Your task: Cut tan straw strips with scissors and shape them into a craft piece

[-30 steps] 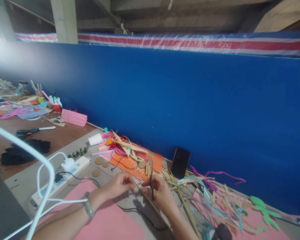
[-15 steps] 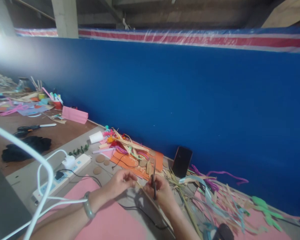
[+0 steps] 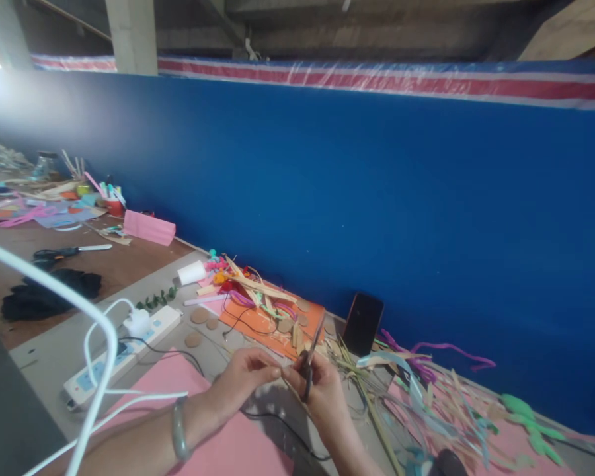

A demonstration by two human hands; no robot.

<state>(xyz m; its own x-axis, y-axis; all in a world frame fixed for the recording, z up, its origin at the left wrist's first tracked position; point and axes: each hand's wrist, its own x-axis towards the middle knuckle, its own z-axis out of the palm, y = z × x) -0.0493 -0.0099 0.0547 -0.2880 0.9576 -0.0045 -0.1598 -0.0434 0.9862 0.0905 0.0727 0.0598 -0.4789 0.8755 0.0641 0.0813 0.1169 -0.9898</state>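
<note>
My right hand (image 3: 322, 390) is closed around dark-handled scissors (image 3: 313, 357), whose blades point up and away from me. My left hand (image 3: 245, 380) has thumb and forefinger pinched together, its tips meeting those of the right hand. A thin straw-coloured strip (image 3: 300, 398) runs from the pinched fingertips down beside my right wrist; most of it is hidden by the hand. Under my left forearm, which wears a pale green bangle (image 3: 179, 430), lies a pink sheet (image 3: 228, 439).
A white power strip (image 3: 123, 357) with cables lies at left, a thick white cable (image 3: 106, 330) crossing in front. A phone (image 3: 363, 324) leans on the blue partition (image 3: 377, 198). Orange paper (image 3: 258, 324) with scraps lies ahead; dried strips (image 3: 441, 403) are heaped at right.
My hands have come together, the left moving right until the fingertips meet. The scissors have tilted to the right. Less of the strip shows now.
</note>
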